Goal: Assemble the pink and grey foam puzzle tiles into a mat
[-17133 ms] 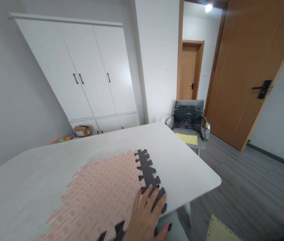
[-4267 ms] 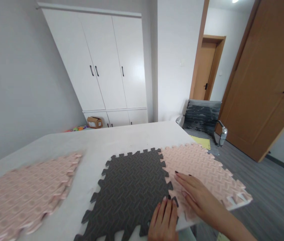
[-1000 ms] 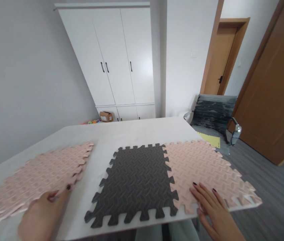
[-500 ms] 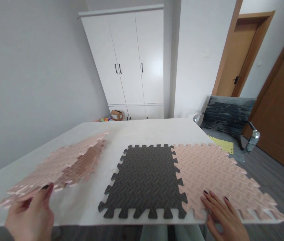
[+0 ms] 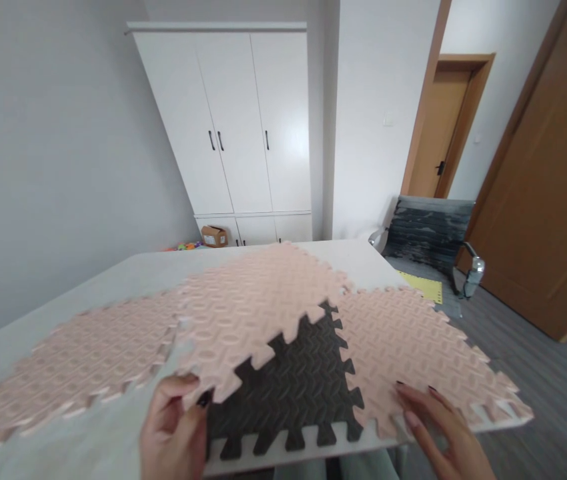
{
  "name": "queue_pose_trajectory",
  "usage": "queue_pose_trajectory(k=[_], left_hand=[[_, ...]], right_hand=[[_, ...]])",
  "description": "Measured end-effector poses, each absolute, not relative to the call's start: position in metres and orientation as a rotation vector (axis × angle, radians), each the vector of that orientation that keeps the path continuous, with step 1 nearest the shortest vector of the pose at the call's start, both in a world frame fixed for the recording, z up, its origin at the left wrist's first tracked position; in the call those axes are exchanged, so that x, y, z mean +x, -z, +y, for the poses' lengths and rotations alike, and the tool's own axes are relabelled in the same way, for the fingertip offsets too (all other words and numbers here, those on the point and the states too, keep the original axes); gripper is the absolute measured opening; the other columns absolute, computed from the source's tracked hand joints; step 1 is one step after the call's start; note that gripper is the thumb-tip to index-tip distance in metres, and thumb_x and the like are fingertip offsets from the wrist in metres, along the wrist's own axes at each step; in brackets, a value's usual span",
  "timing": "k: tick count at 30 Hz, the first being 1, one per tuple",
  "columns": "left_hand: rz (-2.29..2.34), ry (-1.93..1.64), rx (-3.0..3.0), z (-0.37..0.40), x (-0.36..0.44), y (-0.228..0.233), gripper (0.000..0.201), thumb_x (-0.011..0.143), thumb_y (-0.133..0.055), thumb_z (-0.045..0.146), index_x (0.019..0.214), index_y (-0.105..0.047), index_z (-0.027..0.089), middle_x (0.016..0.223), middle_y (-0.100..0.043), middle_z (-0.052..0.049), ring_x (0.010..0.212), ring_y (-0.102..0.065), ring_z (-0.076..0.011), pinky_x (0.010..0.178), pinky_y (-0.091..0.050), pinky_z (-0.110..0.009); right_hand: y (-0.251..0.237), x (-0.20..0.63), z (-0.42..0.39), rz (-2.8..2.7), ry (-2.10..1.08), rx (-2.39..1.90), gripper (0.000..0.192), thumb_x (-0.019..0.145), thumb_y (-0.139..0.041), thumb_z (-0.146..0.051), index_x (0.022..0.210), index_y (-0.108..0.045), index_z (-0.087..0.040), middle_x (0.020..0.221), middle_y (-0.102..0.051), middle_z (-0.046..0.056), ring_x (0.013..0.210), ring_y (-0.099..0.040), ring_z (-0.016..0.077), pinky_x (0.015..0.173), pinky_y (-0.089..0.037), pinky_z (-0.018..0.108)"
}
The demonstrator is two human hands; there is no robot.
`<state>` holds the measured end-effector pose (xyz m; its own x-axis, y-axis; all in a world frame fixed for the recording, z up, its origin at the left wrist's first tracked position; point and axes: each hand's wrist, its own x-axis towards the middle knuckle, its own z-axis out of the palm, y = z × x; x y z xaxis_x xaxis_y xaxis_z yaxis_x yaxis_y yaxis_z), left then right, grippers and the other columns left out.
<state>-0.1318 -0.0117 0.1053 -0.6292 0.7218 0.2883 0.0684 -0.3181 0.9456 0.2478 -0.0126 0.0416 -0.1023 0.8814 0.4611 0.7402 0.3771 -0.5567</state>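
Left hand point(image 5: 176, 427) pinches the near corner of a loose pink foam tile point(image 5: 253, 300), holding it lifted and slanted over the dark grey tile point(image 5: 288, 387), likely to keep its toothed edge free above the pieces below. Right hand point(image 5: 438, 427) lies open and flat on the joined pink tile point(image 5: 413, 347) at right, apparently to steady it on the counter point(image 5: 128, 280). More pink tiles point(image 5: 78, 360) lie at left. All are soft foam, herringbone-embossed, square with jigsaw edges.
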Motion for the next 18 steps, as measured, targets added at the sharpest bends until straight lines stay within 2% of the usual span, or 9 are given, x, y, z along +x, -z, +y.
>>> queue_pose_trajectory(k=[3,5,7,11,13,16,18], left_hand=[[1.145,-1.792,1.166,-0.005,-0.085,-0.093,0.022,0.067,-0.063,0.03,0.077,-0.045,0.024,0.079,-0.046,0.004,0.074,-0.049,-0.0123,0.065,-0.044,-0.023],[0.994,-1.653,1.316,-0.003,-0.06,-0.086,0.019,0.073,-0.059,0.035,0.078,-0.044,0.024,0.076,-0.043,0.004,0.07,-0.047,-0.0115,0.062,-0.043,-0.023],[0.903,-1.533,1.415,-0.001,-0.043,-0.081,0.018,0.077,-0.055,0.037,0.079,-0.042,0.025,0.075,-0.043,0.004,0.068,-0.045,-0.0107,0.062,-0.042,-0.022],[1.045,-1.195,1.76,0.001,-0.032,-0.073,0.013,0.076,-0.053,0.023,0.082,-0.041,0.025,0.077,-0.05,0.003,0.07,-0.051,-0.0109,0.064,-0.045,-0.023],[1.138,-1.034,2.062,0.004,-0.035,-0.069,0.024,0.071,-0.061,0.022,0.091,-0.047,0.024,0.087,-0.059,0.0,0.081,-0.059,-0.0145,0.073,-0.05,-0.027],[1.085,-0.939,2.499,0.01,-0.04,-0.06,0.059,0.063,-0.074,0.036,0.113,-0.046,0.023,0.105,-0.065,-0.006,0.101,-0.062,-0.0225,0.093,-0.05,-0.04],[1.059,-0.902,2.647,0.012,-0.041,-0.056,0.06,0.064,-0.073,0.043,0.114,-0.047,0.022,0.105,-0.066,-0.006,0.103,-0.062,-0.0232,0.098,-0.048,-0.044]], right_hand=[[-0.06,0.251,-0.001,-1.457,-0.738,-1.415,0.045,0.085,-0.043,-0.053,0.116,-0.06,-0.026,0.111,-0.068,0.008,0.103,-0.063,0.0276,0.087,-0.054,0.045],[-0.07,0.261,0.011,-1.32,-0.825,-1.403,0.052,0.082,-0.04,-0.06,0.112,-0.062,-0.024,0.097,-0.071,0.01,0.092,-0.067,0.0306,0.078,-0.057,0.047],[-0.076,0.276,0.018,-1.178,-0.885,-1.407,0.054,0.078,-0.043,-0.063,0.105,-0.063,-0.021,0.087,-0.072,0.011,0.083,-0.068,0.0316,0.073,-0.057,0.048],[-0.076,0.305,0.014,-0.71,-1.137,-1.346,0.047,0.071,-0.06,-0.057,0.098,-0.061,-0.018,0.087,-0.072,0.01,0.079,-0.069,0.0297,0.072,-0.058,0.045],[-0.071,0.317,0.008,-0.654,-1.176,-1.352,0.044,0.069,-0.064,-0.054,0.096,-0.06,-0.019,0.086,-0.072,0.009,0.078,-0.069,0.0287,0.07,-0.059,0.042],[-0.061,0.337,0.004,-0.593,-1.177,-1.46,0.045,0.07,-0.061,-0.059,0.088,-0.061,-0.018,0.077,-0.072,0.01,0.068,-0.069,0.028,0.062,-0.059,0.039],[-0.055,0.354,0.003,-0.571,-1.139,-1.517,0.048,0.067,-0.06,-0.062,0.084,-0.063,-0.018,0.076,-0.072,0.011,0.067,-0.069,0.0283,0.06,-0.059,0.038]])
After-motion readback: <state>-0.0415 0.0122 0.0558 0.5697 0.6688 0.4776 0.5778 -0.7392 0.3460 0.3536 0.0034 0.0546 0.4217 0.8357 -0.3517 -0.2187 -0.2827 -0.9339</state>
